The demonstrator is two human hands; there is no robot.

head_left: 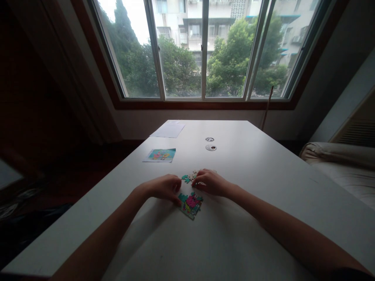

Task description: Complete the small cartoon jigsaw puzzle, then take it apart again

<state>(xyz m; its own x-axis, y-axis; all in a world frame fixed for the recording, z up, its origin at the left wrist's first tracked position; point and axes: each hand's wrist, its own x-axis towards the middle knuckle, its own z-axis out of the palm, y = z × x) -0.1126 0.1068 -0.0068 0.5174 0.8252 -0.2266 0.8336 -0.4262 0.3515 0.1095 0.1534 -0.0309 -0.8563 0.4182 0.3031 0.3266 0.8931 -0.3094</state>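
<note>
A partly joined jigsaw puzzle (pixel 191 203) lies on the white table, with a pink figure on green and teal. My left hand (pixel 166 186) is at its left side. The thumb touches the puzzle's left edge, while the curled fingers stay apart from the thumb above it. Just beyond the puzzle is a small group of loose jigsaw pieces (pixel 185 178), some teal, some pale. Over these, my right hand (pixel 209 182) has its fingers bent down and drawn together. Whatever is between its fingertips is too small to make out, and the hand covers part of the pieces.
A colourful picture card (pixel 160 155) lies on the table's left side, with a white paper sheet (pixel 168 130) behind it. Two round discs (pixel 211 148) lie farther back in the middle. A window is beyond the table (pixel 263 164); a pale padded seat (pixel 336 164) stands at right.
</note>
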